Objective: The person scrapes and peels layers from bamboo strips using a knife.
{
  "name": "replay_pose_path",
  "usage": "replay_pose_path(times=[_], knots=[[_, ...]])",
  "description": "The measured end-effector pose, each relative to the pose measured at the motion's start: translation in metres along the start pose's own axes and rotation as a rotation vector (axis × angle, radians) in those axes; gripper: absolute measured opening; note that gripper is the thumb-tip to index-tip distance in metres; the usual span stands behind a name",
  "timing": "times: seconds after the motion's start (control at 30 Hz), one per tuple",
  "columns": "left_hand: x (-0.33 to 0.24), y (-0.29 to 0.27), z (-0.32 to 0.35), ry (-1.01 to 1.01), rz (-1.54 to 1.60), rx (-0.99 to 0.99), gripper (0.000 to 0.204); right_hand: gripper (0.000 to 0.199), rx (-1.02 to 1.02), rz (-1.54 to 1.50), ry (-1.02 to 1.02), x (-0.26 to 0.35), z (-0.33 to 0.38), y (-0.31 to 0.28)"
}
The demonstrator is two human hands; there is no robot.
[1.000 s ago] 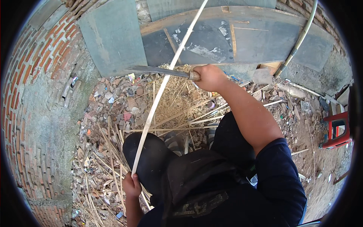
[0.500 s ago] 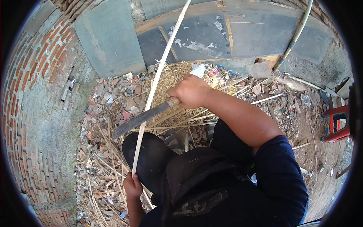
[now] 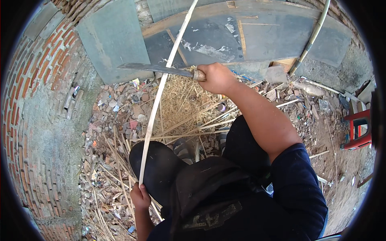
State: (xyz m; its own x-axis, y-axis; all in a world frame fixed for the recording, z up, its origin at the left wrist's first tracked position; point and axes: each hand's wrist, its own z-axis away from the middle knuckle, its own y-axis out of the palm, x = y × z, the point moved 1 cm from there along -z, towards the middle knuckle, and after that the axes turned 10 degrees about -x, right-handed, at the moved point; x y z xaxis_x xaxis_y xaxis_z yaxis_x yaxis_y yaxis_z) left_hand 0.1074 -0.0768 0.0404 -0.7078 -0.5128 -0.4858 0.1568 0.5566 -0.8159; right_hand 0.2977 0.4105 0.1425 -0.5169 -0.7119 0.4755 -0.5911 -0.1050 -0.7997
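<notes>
- The fingers of the right hand [image 3: 217, 79] are closing in a full fist around the wooden handle [image 3: 198, 75] of a long knife [image 3: 148, 68], whose blade is pointing left.
- The fingers of the left hand [image 3: 140, 197] are pinching the near end of a pale strip [image 3: 155, 108], the thumb lying along it.
- The strip is running from that grip over the left knee [image 3: 155, 164], then sloping far and slightly right, up past the grey boards [image 3: 112, 40].
- The blade is crossing the strip well beyond the knee; whether its edge is biting or merely touching, I cannot tell from above.
- A thin curl [image 3: 163, 60] is standing off the strip just beyond the blade, so the step in hand is, I judge, shaving the strip's surface.
- The next move is calling for a firm left pinch, a low blade angle and an even pull toward the near end, stopping short of knee and fingers.
- A heap of shavings [image 3: 185, 100] is lying under the strip, to its right, with more loose strips [image 3: 217, 127] nearer the feet.
- Rubble [image 3: 116, 104] is spreading around; a brick wall [image 3: 24, 72] is standing left, a red stool [image 3: 358, 130] far to the right.
</notes>
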Motion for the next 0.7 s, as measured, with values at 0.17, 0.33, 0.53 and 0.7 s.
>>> replay_pose_path(times=[0.17, 0.33, 0.53, 0.7], knots=[[-0.004, 0.001, 0.001, -0.013, 0.0, -0.001, 0.041, 0.021, 0.138, 0.077, -0.11, 0.017, 0.005, 0.007], [-0.009, -0.003, 0.0, 0.011, -0.005, -0.012, 0.04, 0.012, 0.16, 0.133, -0.367, 0.033, 0.02, 0.024], [0.001, 0.004, 0.002, 0.007, 0.029, -0.039, 0.043, 0.017, 0.135, 0.14, -0.288, 0.021, 0.001, 0.01], [-0.001, 0.004, -0.003, 0.015, 0.013, -0.045, 0.045, 0.029, 0.004, 0.066, 0.065, -0.035, -0.009, 0.005]])
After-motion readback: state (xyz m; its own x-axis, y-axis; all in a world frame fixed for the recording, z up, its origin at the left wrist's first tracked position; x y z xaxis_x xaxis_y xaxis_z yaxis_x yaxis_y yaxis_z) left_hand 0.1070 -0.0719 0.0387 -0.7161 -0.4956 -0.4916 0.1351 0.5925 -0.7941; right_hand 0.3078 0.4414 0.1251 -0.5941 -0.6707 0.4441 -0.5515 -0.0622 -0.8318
